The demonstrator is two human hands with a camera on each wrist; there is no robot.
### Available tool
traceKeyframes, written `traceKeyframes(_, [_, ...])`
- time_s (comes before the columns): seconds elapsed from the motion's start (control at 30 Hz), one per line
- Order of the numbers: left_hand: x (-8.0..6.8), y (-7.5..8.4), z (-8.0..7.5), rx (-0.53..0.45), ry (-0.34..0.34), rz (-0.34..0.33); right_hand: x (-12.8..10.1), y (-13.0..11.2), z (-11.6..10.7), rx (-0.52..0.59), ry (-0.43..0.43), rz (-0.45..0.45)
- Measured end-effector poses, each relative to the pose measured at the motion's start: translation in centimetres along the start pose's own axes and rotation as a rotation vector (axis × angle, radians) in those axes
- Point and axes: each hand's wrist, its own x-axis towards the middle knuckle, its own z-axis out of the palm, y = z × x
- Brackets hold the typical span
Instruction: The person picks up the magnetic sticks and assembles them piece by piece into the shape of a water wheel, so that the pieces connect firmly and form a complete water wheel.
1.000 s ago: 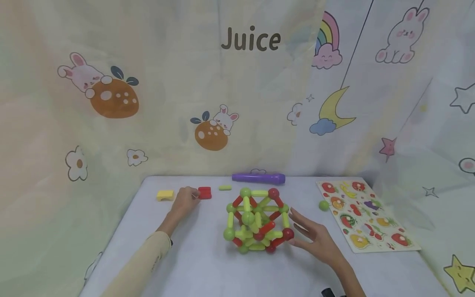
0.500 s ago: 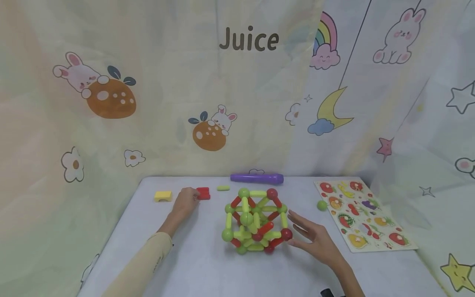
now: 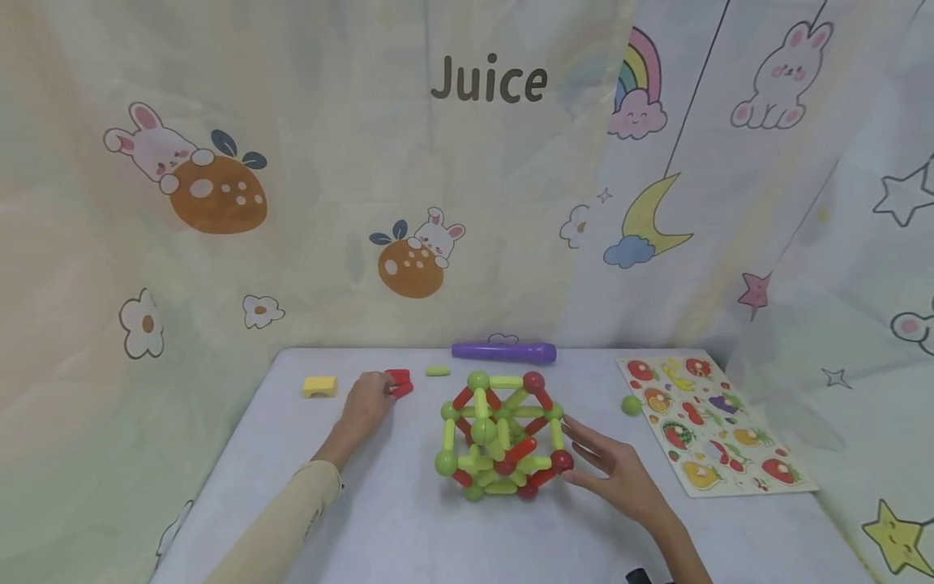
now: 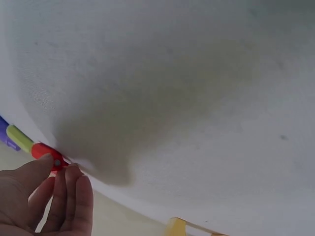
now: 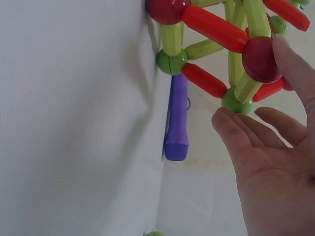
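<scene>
A cage-like structure of green and red rods and balls (image 3: 499, 434) stands mid-table. My right hand (image 3: 584, 454) lies at its right side with straight fingers, one fingertip against a dark red ball (image 3: 562, 461). In the right wrist view the right hand (image 5: 266, 118) touches that red ball (image 5: 258, 59) and nears a green ball (image 5: 236, 103). My left hand (image 3: 387, 389) pinches a red rod (image 3: 399, 381) on the table's far left part. The left wrist view shows the left hand (image 4: 56, 164) holding the red rod (image 4: 47, 152) between thumb and fingers.
A yellow block (image 3: 319, 386), a small green rod (image 3: 438, 371) and a purple cylinder (image 3: 503, 352) lie near the table's (image 3: 409, 527) far edge. A loose green ball (image 3: 631, 405) sits beside a fruit puzzle board (image 3: 711, 426) at the right. A printed curtain hangs behind.
The red rod has tilted up at my left fingertips. My right hand has edged slightly closer to the structure.
</scene>
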Motion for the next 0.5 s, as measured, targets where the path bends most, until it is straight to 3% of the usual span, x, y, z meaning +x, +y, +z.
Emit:
traceKeyframes(0.17, [-0.2,0.1,0.6,-0.008,-0.04,-0.028,-0.1,0.0,0.1,-0.001,0.004,0.004])
traceKeyframes(0.3, [-0.7,0.7,0.6,-0.027,-0.024,-0.047,0.0,-0.1,0.2,-0.006,0.008,0.012])
traceKeyframes(0.5, [-3.2,3.5,-1.3,-0.132,0.037,-0.036,0.0,-0.1,0.1,-0.024,0.01,0.001])
